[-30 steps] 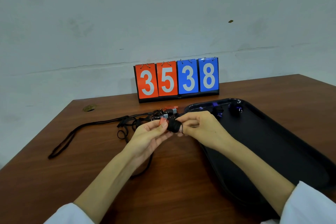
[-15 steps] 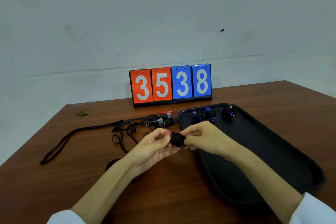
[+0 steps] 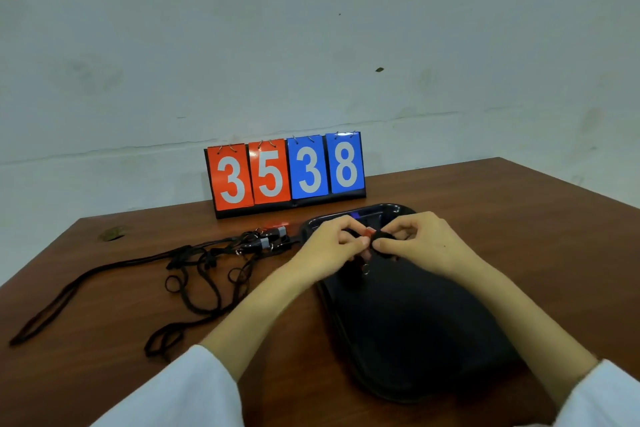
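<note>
Grip: both hands are on one small black bundle [image 3: 381, 237]. The left hand [image 3: 334, 246] pinches its left side between thumb and fingertips, and the right hand [image 3: 420, 243] pinches the right side the same way. Fingers are curled on both.
Bundle: looks like wound black cord with a bit of red poking out at the top left. It's up in the air between the two hands, over the far end of the tray and not touching it.
Ring: little metal ring [image 3: 366, 269] dangling just under the bundle, can't tell exactly what it hangs from.
Cords: far left, loose black cords [image 3: 194, 274] sprawled on the table [image 3: 104, 374]. One long loop runs out toward the left edge, with a tangle of smaller loops nearer the middle.
Mark: small dull spot [image 3: 112, 233] on the tabletop, back left.
Pieces: small black pieces [image 3: 266, 240] with grey bands, plus a red one, bunched at the far end of the cords, just left of the tray.
Scoreboard: the scoreboard [image 3: 285, 172] stands upright behind them at the table's back edge, 3 5 in red and 3 8 in blue.
Tray: black tray [image 3: 433, 340] on the right half of the table, long side running toward me. Something purple sits at its far end, mostly hidden behind the hands.
Sleeves: white sleeves [image 3: 194, 392], bottom corners on both sides.
</note>
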Available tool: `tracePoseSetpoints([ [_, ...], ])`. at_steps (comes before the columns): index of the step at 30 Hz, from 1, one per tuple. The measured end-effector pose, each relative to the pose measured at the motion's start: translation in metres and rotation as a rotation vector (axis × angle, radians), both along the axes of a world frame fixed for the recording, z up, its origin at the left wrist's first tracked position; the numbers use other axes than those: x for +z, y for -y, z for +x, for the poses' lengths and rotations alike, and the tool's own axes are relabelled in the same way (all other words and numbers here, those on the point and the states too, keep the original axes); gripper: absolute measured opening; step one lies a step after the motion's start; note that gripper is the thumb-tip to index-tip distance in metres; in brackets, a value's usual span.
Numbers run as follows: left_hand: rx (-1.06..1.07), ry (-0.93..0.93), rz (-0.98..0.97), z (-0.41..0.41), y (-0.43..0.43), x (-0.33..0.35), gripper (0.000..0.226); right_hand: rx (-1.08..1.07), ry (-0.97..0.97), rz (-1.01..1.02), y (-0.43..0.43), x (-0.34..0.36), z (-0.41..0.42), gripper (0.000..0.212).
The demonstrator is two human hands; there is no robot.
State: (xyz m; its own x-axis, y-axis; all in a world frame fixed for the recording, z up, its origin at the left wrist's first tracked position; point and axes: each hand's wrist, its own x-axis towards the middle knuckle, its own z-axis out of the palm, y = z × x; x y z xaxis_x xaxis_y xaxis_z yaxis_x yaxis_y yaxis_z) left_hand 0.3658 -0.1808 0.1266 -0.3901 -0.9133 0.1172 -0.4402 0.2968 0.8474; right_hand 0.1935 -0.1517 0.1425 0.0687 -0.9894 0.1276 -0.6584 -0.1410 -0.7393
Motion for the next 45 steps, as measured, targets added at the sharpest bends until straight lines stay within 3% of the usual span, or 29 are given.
tracePoseSetpoints([
  [5,0.344,0.041,-0.304,0.001,-0.001,-0.039,0.017,-0.228,-0.181,0.024,0.024,-0.03,-0.008,0.019],
  [11,0.464,0.028,-0.505,0.02,-0.002,-0.046,0.017,-0.241,-0.4,-0.039,0.031,-0.05,-0.002,0.031],
  [19,0.655,-0.044,-0.458,0.067,0.004,-0.043,0.017,-0.278,-0.482,-0.029,0.024,-0.037,-0.001,0.058],
  [21,0.731,-0.057,-0.396,0.093,0.004,-0.044,0.016,-0.264,-0.457,-0.113,0.021,-0.024,0.008,0.054],
  [24,0.788,-0.005,-0.372,0.125,0.002,-0.048,0.015,-0.122,-0.328,-0.208,0.027,-0.005,0.037,0.032],
  [29,0.856,0.06,-0.322,0.162,0.004,-0.054,0.017,0.185,-0.318,-0.114,0.079,-0.005,0.117,0.025],
  [38,0.867,0.061,-0.305,0.16,0.006,-0.062,0.019,0.014,-0.622,-0.109,0.165,-0.044,0.172,0.027],
  [43,0.846,0.079,-0.369,0.163,0.002,-0.057,0.017,0.081,-0.482,0.076,0.181,-0.041,0.187,0.03],
  [45,0.838,0.081,-0.393,0.164,0.0,-0.052,0.016,0.116,-0.49,0.029,0.177,-0.035,0.19,0.022],
])
